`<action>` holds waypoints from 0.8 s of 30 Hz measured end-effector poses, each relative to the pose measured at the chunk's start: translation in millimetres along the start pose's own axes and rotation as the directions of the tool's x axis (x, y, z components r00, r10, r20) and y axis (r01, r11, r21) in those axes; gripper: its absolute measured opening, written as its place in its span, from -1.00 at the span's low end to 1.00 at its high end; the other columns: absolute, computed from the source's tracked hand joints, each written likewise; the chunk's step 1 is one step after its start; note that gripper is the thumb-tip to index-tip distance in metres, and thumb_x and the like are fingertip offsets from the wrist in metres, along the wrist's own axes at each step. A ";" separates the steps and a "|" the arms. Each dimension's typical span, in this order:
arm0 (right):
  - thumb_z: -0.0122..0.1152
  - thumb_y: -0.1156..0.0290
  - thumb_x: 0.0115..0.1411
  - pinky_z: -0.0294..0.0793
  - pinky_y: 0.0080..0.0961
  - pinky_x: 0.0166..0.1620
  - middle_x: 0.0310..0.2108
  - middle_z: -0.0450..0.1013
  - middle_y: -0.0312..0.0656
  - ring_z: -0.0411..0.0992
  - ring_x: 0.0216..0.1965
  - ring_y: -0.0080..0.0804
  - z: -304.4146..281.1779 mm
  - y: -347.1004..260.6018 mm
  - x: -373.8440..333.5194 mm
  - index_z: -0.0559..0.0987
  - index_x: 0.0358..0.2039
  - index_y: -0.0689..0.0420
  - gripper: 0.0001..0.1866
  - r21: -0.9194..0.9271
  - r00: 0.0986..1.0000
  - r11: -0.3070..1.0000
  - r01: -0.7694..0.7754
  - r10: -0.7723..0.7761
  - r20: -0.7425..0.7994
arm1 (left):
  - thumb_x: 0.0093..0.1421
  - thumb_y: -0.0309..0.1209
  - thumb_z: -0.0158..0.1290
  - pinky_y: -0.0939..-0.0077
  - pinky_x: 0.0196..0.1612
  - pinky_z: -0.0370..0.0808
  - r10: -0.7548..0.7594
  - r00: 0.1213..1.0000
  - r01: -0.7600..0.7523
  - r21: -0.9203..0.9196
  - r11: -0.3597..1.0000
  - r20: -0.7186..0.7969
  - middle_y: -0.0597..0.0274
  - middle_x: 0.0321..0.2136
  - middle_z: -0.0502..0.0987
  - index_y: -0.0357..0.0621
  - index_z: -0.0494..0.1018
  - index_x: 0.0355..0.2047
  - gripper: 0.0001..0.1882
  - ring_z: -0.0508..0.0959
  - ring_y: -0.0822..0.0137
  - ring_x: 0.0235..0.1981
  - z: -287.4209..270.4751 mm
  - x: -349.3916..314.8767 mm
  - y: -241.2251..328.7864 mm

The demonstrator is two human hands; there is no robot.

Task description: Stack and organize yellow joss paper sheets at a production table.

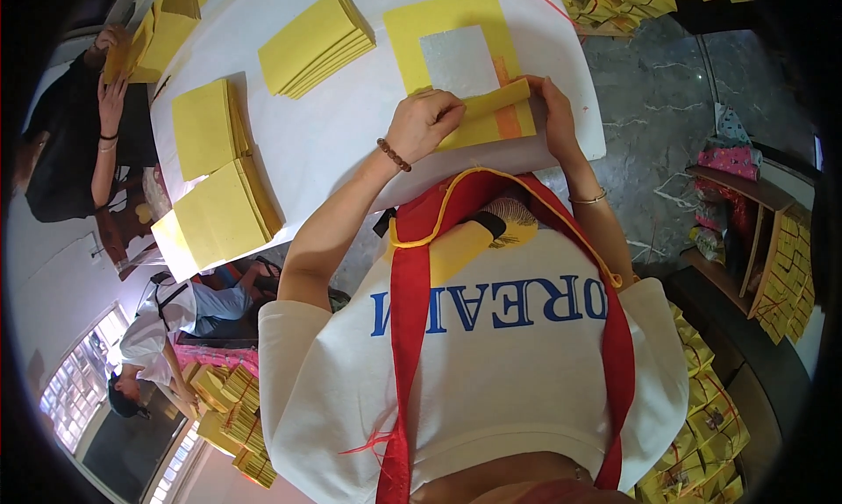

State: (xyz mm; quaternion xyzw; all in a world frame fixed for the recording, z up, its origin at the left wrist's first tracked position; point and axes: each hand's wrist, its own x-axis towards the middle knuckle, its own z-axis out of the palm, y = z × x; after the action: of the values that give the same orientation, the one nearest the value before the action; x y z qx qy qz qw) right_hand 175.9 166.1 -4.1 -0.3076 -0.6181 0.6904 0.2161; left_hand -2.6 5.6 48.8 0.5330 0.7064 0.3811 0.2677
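Note:
In front of me on the white table lies a sheet of yellow joss paper (405, 32) with a silver foil rectangle (456, 61) and an orange strip (509, 122) on it. Its near part is folded up into a raised flap. My left hand (425, 125) is closed, fingers curled, on the left end of the flap. At the flap's right end, my right hand (558, 122) pinches the corner; its fingers are partly hidden behind the paper. To the left are a fanned stack of folded yellow paper (317, 43) and more yellow stacks (203, 128).
The white table (338, 122) has a rounded edge close to my waist. A co-worker's hands (110, 105) handle yellow paper at the far left. Another person (162, 333) is by yellow bundles (241, 407) at lower left. A wooden shelf (741, 232) and yellow heaps stand at right.

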 end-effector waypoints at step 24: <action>0.19 0.50 -0.01 0.17 -0.43 0.14 0.01 0.36 -0.17 0.29 0.07 -0.22 4.6 -39.7 0.0 0.51 -0.19 0.11 -0.70 -0.467 0.889 0.759 0.454 -0.418 0.186 | -0.08 -0.67 -0.07 0.30 0.02 0.30 0.324 0.942 -0.245 0.472 0.847 -0.092 0.09 0.01 0.35 0.01 0.40 -0.04 -0.47 0.32 0.11 0.05 -29.5 -19.0 -28.9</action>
State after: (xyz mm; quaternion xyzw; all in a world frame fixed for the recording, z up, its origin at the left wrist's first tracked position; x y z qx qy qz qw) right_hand 169.5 168.4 35.3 -0.1759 -0.8365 0.4481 0.2619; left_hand -36.2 -24.2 41.1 0.6455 0.7085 0.2848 0.0157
